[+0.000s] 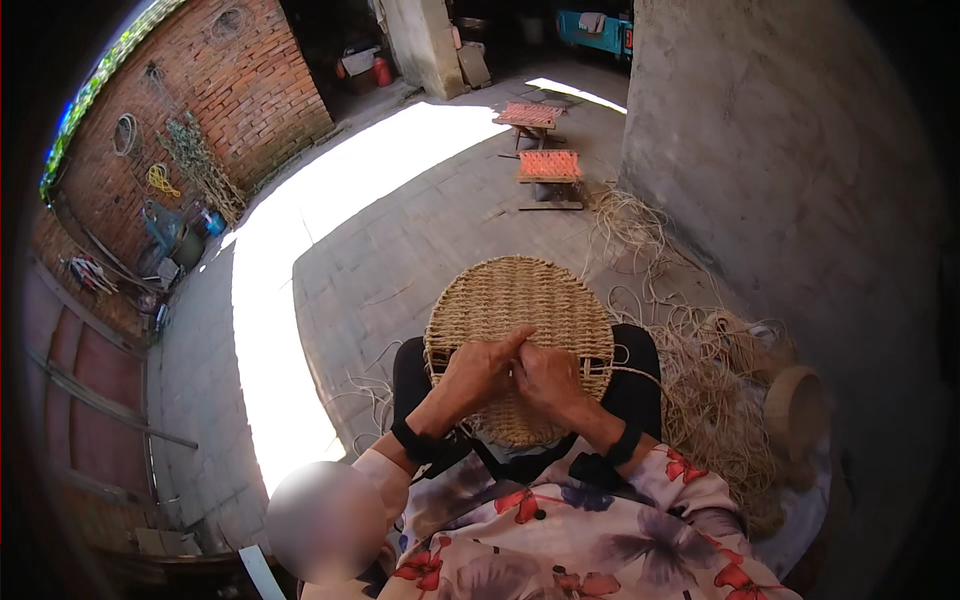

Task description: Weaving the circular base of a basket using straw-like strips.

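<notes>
A round woven straw mat (520, 300) rests on my lap, tilted away from me. My left hand (478, 368) lies on the mat's near part with its fingers pinched on the weave or a strand. Right beside it, my right hand (548, 378) is closed on the mat as well, and the fingertips of both hands meet at the middle. A thin straw cord (640, 372) runs off the mat's right edge to a pile at my right. Black wrist bands sit on both forearms.
A loose heap of straw cord (712, 400) and a small round woven basket (795, 408) lie at my right by a grey concrete wall (780, 150). Two low stools with woven orange seats (549, 166) stand ahead on the brick paving. A red brick wall (210, 90) is at left.
</notes>
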Demonstrator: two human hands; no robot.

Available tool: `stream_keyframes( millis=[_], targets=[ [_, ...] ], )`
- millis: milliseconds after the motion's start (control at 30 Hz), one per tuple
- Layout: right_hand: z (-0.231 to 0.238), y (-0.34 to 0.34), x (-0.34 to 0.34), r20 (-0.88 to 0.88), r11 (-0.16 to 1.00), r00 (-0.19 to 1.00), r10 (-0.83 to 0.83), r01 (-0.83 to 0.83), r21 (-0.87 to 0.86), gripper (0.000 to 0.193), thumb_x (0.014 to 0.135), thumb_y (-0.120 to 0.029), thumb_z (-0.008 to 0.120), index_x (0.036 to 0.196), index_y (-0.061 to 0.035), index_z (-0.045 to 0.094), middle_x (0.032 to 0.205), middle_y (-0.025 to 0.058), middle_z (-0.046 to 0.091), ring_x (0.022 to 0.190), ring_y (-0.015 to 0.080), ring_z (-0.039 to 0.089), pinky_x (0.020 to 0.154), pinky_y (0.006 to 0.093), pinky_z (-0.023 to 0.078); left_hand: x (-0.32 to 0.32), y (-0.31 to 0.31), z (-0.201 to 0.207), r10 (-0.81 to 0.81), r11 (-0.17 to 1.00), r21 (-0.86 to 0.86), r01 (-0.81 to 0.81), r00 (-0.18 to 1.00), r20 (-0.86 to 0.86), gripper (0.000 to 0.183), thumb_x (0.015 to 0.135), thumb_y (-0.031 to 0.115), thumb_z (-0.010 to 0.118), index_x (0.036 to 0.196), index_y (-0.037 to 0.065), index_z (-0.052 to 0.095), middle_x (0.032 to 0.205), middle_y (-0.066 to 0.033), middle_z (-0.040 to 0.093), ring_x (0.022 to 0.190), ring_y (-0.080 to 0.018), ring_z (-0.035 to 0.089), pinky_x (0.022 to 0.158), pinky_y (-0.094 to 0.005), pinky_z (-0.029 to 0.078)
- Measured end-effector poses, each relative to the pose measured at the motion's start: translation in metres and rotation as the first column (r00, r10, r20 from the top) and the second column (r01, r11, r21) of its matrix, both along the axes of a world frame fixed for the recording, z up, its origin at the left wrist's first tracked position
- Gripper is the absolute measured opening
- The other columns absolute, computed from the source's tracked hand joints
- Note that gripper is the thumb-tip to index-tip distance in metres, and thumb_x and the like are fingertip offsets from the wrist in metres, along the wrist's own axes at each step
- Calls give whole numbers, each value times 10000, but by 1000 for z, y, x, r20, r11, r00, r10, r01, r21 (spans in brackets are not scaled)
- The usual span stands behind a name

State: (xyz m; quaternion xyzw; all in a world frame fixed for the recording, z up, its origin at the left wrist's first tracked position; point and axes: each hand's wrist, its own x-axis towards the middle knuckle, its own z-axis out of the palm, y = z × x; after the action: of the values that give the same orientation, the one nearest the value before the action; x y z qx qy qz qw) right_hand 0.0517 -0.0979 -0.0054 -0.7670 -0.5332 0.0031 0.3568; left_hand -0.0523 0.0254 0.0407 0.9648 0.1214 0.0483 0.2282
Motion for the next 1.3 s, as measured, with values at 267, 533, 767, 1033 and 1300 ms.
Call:
stream_keyframes(
  millis=[267, 533, 767, 1033, 1300],
  targets=[
    [12, -22, 44, -402, 955, 912, -76, 182, 232, 155, 864, -135, 680, 960, -25, 628, 832, 115, 628, 732, 258, 639, 669, 376, 502, -40, 33, 32, 438, 468, -871, -146, 895, 86, 477, 822, 64, 588, 1291, 74, 503, 696, 29, 457, 607, -55, 417, 541, -234, 327],
    [41, 27, -11, -470, 937, 845, 255, -96, 336, 139, 911, -46, 633, 1039, -5, 669, 869, 126, 659, 754, 207, 652, 677, 332, 506, -78, 31, 47, 538, 270, -962, 35, 823, 181, 286, 873, 52, 604, 1148, 92, 535, 782, 13, 590, 619, -33, 416, 542, -198, 308],
    [30, 19, -27, -471, 940, 853, 225, -62, 337, 126, 938, -42, 621, 1027, 9, 694, 799, 113, 683, 693, 174, 644, 641, 323, 502, -79, 35, 39, 468, 418, -907, -55, 869, 163, 387, 917, 116, 660, 1285, 71, 554, 898, -7, 687, 639, -49, 518, 525, -205, 387],
    [13, 40, -20, -54, 998, 998, 41, -43, -42, 125, 830, -148, 662, 846, -24, 656, 729, 186, 673, 680, 376, 673, 644, 478, 521, -55, 38, 16, 98, 995, -12, -97, 990, 99, 632, 755, -19, 619, 1371, 98, 534, 837, -229, 684, 764, -405, 680, 679, -450, 536],
    [2, 43, -27, -95, 990, 986, 139, -135, 45, 140, 868, -117, 635, 955, -9, 620, 840, 194, 663, 792, 388, 669, 695, 487, 514, -37, 37, 20, -2, 1000, -23, 1, 998, -60, 566, 835, 82, 623, 1386, 163, 523, 802, -237, 672, 776, -420, 671, 697, -499, 508]
  ],
)
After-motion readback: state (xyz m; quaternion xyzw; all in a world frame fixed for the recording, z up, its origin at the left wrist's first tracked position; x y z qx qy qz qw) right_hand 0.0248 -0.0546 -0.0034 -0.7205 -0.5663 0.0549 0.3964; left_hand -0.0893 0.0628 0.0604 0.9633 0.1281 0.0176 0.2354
